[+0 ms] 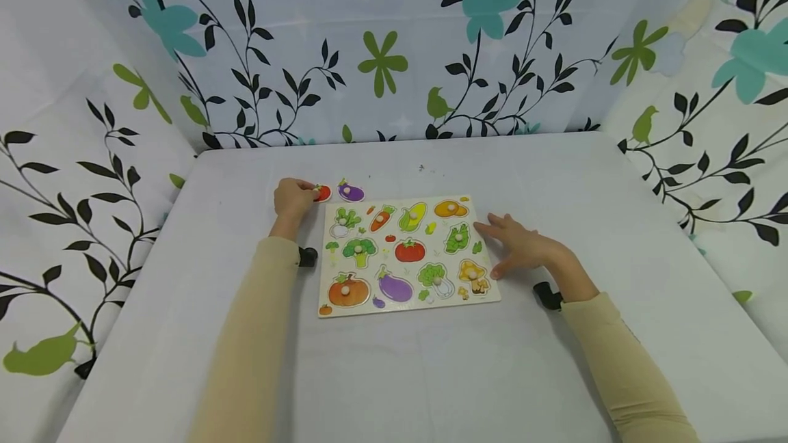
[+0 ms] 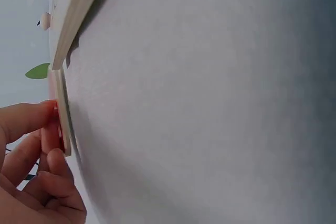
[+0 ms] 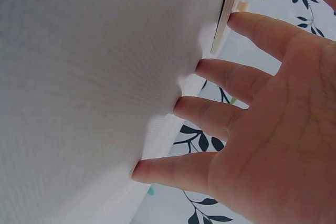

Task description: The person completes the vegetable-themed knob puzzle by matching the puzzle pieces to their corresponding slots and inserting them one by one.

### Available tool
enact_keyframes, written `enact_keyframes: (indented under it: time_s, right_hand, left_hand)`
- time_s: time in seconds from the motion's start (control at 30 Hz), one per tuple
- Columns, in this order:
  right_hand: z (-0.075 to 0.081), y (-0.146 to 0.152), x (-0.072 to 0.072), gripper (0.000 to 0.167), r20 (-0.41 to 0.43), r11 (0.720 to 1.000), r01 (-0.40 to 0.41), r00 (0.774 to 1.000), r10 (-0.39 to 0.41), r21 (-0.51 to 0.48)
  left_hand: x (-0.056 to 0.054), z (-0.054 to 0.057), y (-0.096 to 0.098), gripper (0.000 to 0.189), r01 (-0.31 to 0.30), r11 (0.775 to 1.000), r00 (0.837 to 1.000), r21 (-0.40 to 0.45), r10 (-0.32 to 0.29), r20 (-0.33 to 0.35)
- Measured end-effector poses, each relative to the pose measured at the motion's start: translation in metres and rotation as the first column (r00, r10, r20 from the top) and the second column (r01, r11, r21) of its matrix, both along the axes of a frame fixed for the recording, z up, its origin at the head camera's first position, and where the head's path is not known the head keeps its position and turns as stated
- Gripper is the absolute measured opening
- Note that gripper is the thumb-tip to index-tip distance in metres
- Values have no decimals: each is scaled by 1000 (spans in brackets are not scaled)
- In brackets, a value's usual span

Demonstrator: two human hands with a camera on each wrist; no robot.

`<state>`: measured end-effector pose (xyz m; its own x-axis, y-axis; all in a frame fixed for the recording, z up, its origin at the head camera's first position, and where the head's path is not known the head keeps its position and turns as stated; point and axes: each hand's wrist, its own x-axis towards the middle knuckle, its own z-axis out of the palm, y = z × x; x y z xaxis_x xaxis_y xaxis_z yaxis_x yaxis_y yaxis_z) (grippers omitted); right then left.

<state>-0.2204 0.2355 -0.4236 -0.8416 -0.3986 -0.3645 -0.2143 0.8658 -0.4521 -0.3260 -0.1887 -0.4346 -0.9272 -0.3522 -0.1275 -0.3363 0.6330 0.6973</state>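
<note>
A wooden vegetable puzzle board [image 1: 406, 306] lies flat on the white table, with pieces such as a pumpkin [image 1: 348, 290], a tomato [image 1: 410, 250] and an eggplant [image 1: 395, 286] set in it. My left hand [image 1: 294, 197] pinches a small red piece [image 1: 323, 193] lying on the table just beyond the board's far left corner; in the left wrist view the fingers [image 2: 50, 129] grip that piece [image 2: 62, 114] by its edge. A purple eggplant piece [image 1: 351, 191] lies loose beside it. My right hand [image 1: 520, 246] rests open on the table, fingertips [image 3: 184, 106] pressing the cloth at the board's right edge [image 3: 231, 3].
The table [image 1: 431, 374] is covered in white cloth and walled on three sides by floral curtains [image 1: 382, 53]. Black wrist straps [image 1: 546, 294] sit at both wrists. Bare cloth stretches in front of the board and to its right.
</note>
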Motion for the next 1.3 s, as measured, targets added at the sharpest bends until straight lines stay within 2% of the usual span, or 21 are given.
enact_keyframes:
  time_s: [0.13, 0.23, 0.33, 0.47, 0.53, 0.67, 0.83, 1.1, 1.3]
  right_hand:
    - [1, 0, 2, 101, -1, 1000, -2, 1000, 2, 7]
    - [4, 1, 3, 101, -10, 1000, -1, 1000, 2, 15]
    - [5, 1, 3, 101, -18, 1000, -6, 1000, 6, 14]
    - [5, 0, 2, 100, -16, 1000, -14, 1000, 14, 5]
    - [5, 0, 1, 100, -12, 1000, -13, 1000, 13, 4]
    - [4, -1, 0, 100, -9, 1000, -20, 1000, 20, 4]
    - [5, -1, -2, 100, -13, 1000, -21, 1000, 21, 9]
    - [2, -2, -2, 100, 0, 1000, -10, 1000, 10, 11]
    - [1, -3, -1, 101, -5, 1000, -10, 1000, 10, 20]
  left_hand:
    - [4, 10, 10, 28, 25, 1000, 998, 13, -24, -56]
    - [12, 24, 30, 26, 125, 992, 987, 17, -122, -109]
    - [28, 38, 54, 24, 230, 973, 964, 2, -227, -140]
    - [53, 46, 84, 21, 328, 944, 933, -32, -329, -146]
    - [64, 45, 96, 20, 363, 931, 921, -42, -366, -136]
    - [82, 40, 116, 17, 401, 914, 911, -59, -405, -76]
    - [96, 33, 131, 12, 438, 891, 896, -118, -443, -18]
    - [101, 17, 143, 8, 521, 828, 853, -207, -516, 85]
    - [100, 10, 147, 9, 586, 755, 810, -296, -555, 187]
